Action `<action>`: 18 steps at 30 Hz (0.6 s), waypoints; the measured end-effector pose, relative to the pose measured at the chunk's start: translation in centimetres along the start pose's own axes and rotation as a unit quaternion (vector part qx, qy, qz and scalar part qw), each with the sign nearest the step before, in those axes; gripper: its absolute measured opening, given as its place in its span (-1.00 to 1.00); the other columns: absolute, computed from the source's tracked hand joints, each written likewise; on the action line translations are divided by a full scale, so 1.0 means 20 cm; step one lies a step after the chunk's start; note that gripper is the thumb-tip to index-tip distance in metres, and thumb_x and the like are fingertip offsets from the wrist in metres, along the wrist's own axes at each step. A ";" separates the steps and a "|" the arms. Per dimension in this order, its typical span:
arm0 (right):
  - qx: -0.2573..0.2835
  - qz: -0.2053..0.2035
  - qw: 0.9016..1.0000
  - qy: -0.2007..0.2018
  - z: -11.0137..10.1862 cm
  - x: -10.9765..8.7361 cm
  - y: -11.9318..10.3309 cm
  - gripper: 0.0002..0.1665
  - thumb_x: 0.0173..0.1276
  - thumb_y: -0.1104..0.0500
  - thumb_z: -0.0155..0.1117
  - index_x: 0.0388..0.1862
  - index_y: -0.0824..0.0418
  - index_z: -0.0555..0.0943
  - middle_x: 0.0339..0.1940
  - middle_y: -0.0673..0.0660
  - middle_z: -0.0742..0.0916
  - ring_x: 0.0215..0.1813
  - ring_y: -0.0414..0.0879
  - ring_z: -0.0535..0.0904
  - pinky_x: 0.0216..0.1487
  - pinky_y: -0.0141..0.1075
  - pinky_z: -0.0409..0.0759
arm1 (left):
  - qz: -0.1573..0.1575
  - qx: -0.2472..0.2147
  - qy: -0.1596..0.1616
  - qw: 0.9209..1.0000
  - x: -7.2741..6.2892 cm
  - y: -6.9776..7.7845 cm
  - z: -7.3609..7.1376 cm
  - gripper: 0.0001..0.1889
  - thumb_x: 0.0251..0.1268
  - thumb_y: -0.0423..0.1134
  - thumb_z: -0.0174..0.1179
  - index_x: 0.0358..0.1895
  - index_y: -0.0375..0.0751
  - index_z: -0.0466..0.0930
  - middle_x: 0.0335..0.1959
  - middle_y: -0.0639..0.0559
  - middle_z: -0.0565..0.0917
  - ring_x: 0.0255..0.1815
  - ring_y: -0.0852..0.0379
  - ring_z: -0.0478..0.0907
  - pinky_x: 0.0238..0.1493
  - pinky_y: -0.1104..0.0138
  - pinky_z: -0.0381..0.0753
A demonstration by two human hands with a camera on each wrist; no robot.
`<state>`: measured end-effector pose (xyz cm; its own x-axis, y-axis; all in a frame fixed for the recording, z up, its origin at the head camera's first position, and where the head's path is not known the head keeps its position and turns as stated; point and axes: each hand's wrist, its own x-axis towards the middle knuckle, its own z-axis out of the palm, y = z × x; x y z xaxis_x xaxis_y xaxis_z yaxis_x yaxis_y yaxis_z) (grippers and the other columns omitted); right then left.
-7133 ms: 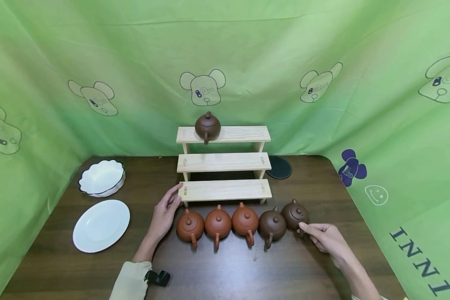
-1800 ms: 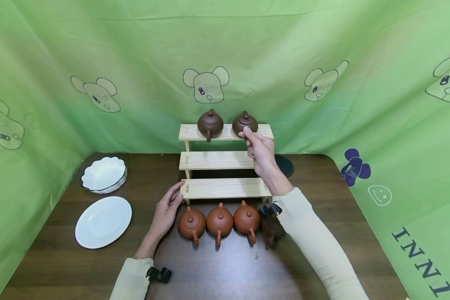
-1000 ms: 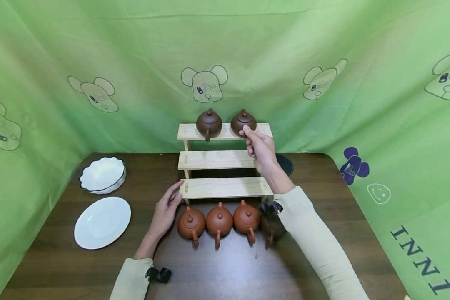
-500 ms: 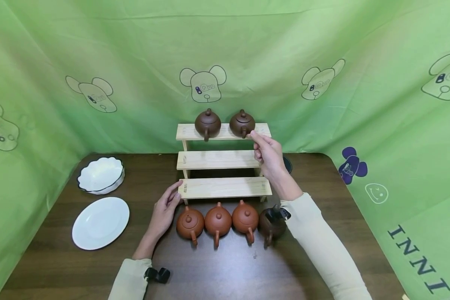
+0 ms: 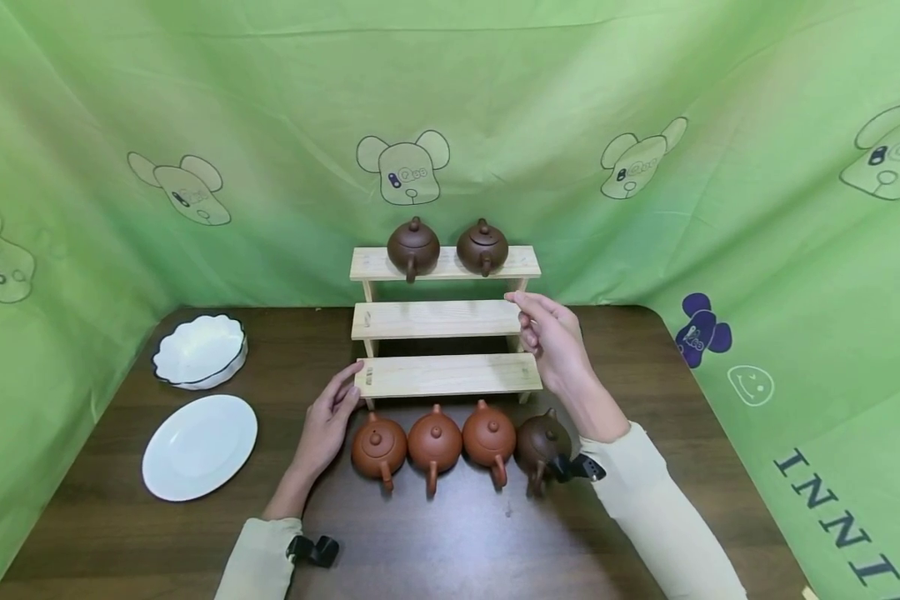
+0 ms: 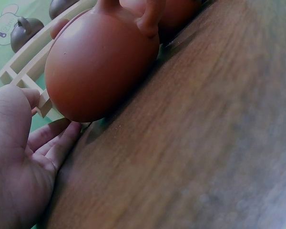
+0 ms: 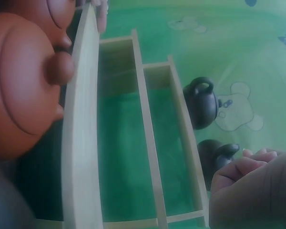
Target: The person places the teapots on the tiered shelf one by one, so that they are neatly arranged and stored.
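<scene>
My left hand [image 5: 328, 421] holds the left end of the bottom tier of a three-step wooden display rack [image 5: 450, 375], thumb in front and fingers behind. In the left wrist view, a reddish-brown teapot [image 6: 102, 62] sits right by those fingers. My right hand [image 5: 558, 342] holds nothing, its fingers loosely bent, over the right end of the middle tier. Two dark brown teapots stand on the top tier, one left of centre [image 5: 413, 243] and one to the right [image 5: 483, 243], handles toward me. In the right wrist view, my right hand [image 7: 252, 186] overlaps the nearer dark teapot [image 7: 214, 157].
Before the rack, a row on the table [image 5: 450, 558] has three reddish-brown teapots, the middle one [image 5: 435, 437] among them, and a dark teapot [image 5: 542, 437] at the right, partly behind my wrist strap. At left are a scalloped white bowl [image 5: 198, 350] and an oval white plate [image 5: 199, 447].
The dark teapot from the row's right end now stands on the top tier. My right hand has let go of its handle and drawn back down and right. My left hand stays put.
</scene>
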<state>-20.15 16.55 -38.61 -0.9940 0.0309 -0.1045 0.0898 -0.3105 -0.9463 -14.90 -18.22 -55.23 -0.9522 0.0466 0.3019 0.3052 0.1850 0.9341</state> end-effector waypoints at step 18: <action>0.013 0.001 1.000 0.012 -0.13 -0.23 0.09 -0.62 0.76 0.26 0.22 -0.21 -0.02 0.88 -0.51 -0.09 0.52 -0.59 -0.34 0.25 -0.57 -0.56 0.15 | -0.007 -0.017 -0.009 1.000 0.01 -0.13 -0.02 -0.54 0.83 -0.13 0.13 0.64 0.06 0.53 0.46 -0.12 0.69 0.20 0.28 0.75 0.20 0.51 0.71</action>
<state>-15.26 18.24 -40.70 -0.9920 0.0536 -0.1139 0.0895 -0.3356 -0.9377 -15.93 -19.05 -57.45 -0.9564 0.0627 0.2853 0.2917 0.1530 0.9442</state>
